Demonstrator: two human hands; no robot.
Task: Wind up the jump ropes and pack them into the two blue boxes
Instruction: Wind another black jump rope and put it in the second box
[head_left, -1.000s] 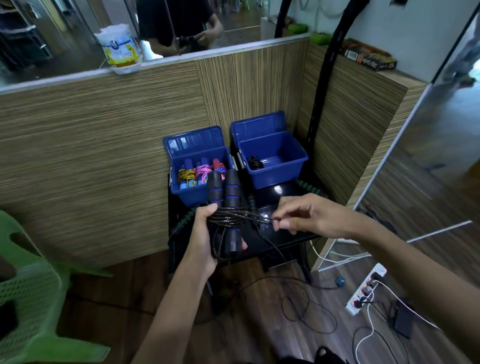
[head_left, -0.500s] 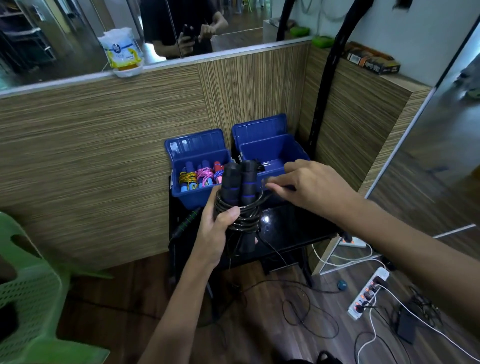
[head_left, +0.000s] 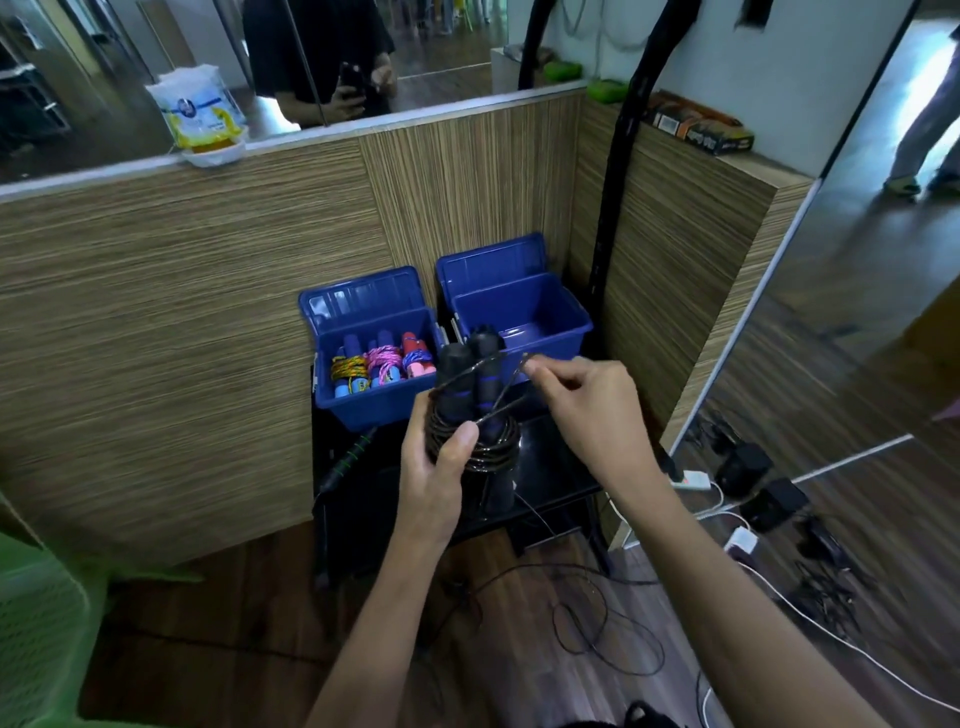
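Observation:
My left hand (head_left: 435, 478) grips a black jump rope (head_left: 470, 387) by its two upright handles, with the cord coiled round them. My right hand (head_left: 582, 402) pinches a loop of that cord just right of the handles, in front of the right blue box (head_left: 563, 325). That box's visible floor looks bare; the handles hide its near left part. The left blue box (head_left: 363, 402) holds several wound ropes with yellow, pink and blue cords. Both boxes stand open on a black stand (head_left: 550, 467).
A green-and-black rope handle (head_left: 348, 457) lies at the stand's left edge. Loose black cord (head_left: 597, 629) trails on the wooden floor below. A power strip (head_left: 691, 480), adapters and white cables lie at the right. A green plastic chair (head_left: 47, 634) stands at the left.
My right hand has moved from above the handles to their right and lifted a loop of cord. More cord is wound round the handles than a second ago.

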